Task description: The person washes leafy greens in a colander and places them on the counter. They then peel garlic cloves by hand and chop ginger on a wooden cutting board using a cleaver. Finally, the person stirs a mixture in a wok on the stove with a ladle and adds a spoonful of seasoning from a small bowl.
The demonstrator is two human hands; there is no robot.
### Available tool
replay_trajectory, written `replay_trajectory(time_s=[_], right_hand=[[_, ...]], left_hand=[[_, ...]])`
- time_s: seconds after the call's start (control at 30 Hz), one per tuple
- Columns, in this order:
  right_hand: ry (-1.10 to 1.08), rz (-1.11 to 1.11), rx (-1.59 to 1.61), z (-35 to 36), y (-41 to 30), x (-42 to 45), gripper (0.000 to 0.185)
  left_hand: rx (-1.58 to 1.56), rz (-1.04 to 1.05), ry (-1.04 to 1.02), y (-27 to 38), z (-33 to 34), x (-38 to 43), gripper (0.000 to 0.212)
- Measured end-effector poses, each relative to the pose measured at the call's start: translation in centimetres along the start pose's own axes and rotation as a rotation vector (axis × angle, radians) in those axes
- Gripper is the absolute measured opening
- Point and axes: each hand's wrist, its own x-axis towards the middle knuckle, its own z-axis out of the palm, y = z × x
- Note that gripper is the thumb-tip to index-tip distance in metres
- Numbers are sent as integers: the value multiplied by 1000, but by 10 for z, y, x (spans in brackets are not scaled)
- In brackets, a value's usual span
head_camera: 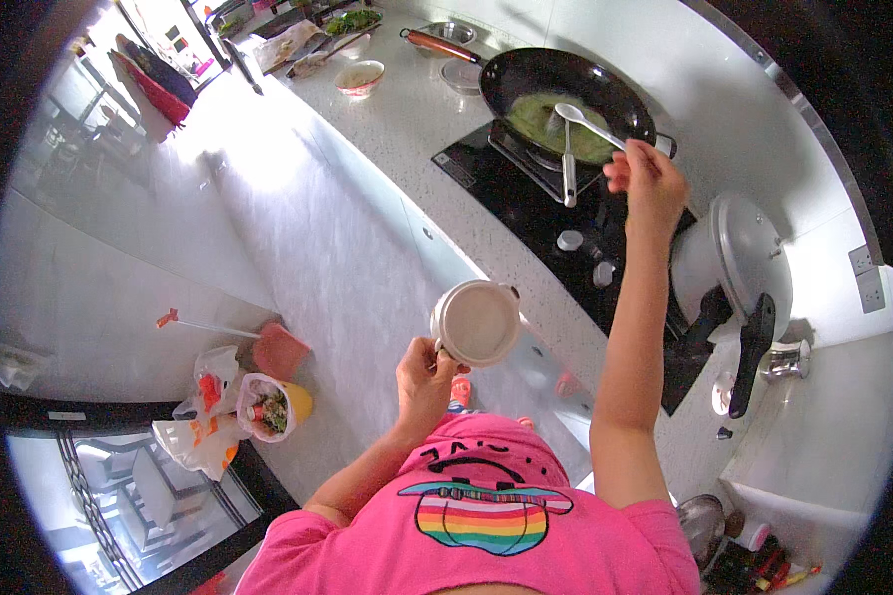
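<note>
My right hand [651, 178] holds a pale spoon [587, 125] by its handle, with the bowl over a black wok [632, 97]. Greenish liquid or food [528, 119] lies in the wok, and something white, blurred, shows below the spoon. A second utensil [569, 175] with a metal handle leans over the near side of the wok, its lower end hidden. The wok sits on a black gas hob [483, 167]. In front of my body, my left hand [428, 375] grips a round pale container [480, 323] at its near edge; whether it bears a lid cannot be told.
A pressure cooker [736, 260] with black handles stands right of the hob. On the counter [394, 126] are a patterned bowl [359, 78], a metal bowl [461, 74] and greens [353, 22]. A lined waste bin [297, 401], plastic bags [201, 439] and a red dustpan [279, 349] are at the left.
</note>
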Motion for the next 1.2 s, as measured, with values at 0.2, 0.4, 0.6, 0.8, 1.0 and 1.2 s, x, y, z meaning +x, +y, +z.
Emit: replay_trajectory(time_s=[0.2, 0.4, 0.6, 0.8, 1.0, 1.2], right_hand=[[-32, 0, -209, -3, 53, 32, 20], [-178, -38, -155, -24, -20, -80, 15], [-513, -90, -327, -45, -19, -139, 11], [-546, -225, -433, -46, 6, -145, 11], [-569, -238, -441, -47, 20, -147, 10], [-629, -158, -328, -46, 22, -151, 10]], left_hand=[[-14, 11, 19, 5, -4, 10, 15], [-8, 13, 69, -6, -2, 17, 18], [27, 67, -23, 16, 13, 14, 13], [28, 102, -76, 18, 22, 6, 13], [133, 148, -57, 23, 29, -1, 8], [34, 89, -35, 25, 32, -6, 9]])
